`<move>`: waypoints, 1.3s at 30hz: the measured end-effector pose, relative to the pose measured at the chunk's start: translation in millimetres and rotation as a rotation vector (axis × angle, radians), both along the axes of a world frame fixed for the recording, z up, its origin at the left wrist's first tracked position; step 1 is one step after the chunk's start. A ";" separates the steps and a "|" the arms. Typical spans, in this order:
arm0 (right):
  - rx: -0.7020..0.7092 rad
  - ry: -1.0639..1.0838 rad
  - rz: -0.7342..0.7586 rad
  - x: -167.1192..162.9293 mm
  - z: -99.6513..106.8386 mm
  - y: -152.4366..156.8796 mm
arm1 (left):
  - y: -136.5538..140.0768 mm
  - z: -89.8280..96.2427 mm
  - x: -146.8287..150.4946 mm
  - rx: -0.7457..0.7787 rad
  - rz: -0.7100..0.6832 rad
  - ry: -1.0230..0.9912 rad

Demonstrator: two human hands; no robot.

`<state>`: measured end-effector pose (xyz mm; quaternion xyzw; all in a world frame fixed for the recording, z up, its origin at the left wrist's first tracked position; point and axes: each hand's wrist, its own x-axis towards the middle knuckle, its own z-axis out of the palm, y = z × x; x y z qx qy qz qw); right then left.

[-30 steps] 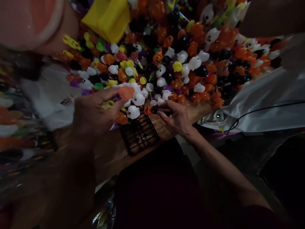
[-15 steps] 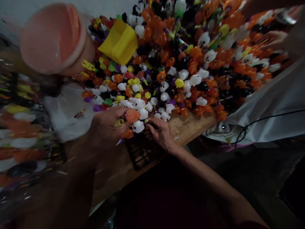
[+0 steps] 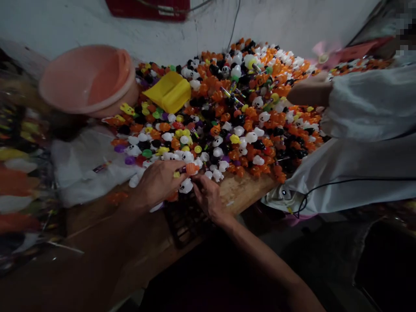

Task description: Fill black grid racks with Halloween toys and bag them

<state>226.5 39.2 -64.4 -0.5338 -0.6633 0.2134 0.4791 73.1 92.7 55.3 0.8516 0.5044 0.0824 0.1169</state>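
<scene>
My left hand (image 3: pixel 157 184) is closed round an orange ridged plastic piece (image 3: pixel 191 169), which sticks out past its fingertips. A small yellow piece (image 3: pixel 176 174) shows between the same fingers. Right beside it, my right hand (image 3: pixel 209 197) has its fingers bent and pressed together near the orange piece; what they pinch, if anything, is hidden. A white ghost-faced topper (image 3: pixel 186 186) sits just below the orange piece, between the hands. Under them lies a dark grid rack (image 3: pixel 180 225) on the wooden table (image 3: pixel 247 190).
A heap of ghost, pumpkin and black toppers (image 3: pixel 224 112) covers the table's back. A yellow scoop (image 3: pixel 170 93) rests on it beside a pink tub (image 3: pixel 87 82). A white plastic bag (image 3: pixel 87 164) lies left. A co-worker's sleeve (image 3: pixel 367 104) reaches in from the right.
The view has tilted up, showing more wall and the co-worker's arm. My right hand's fingers have curled in closer to my left hand, where the orange piece now points sideways.
</scene>
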 end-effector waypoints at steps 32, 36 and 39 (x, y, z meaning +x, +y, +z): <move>0.073 -0.027 -0.235 79.7 53.9 0.0 | -19.2 14.0 -2.7 0.184 0.069 0.093; -0.043 -0.069 -0.191 67.9 -1.9 -40.9 | -19.4 16.4 2.8 0.185 0.107 0.217; -0.040 -0.440 -0.166 65.9 -10.8 -39.0 | -19.2 18.3 3.7 0.164 0.096 0.242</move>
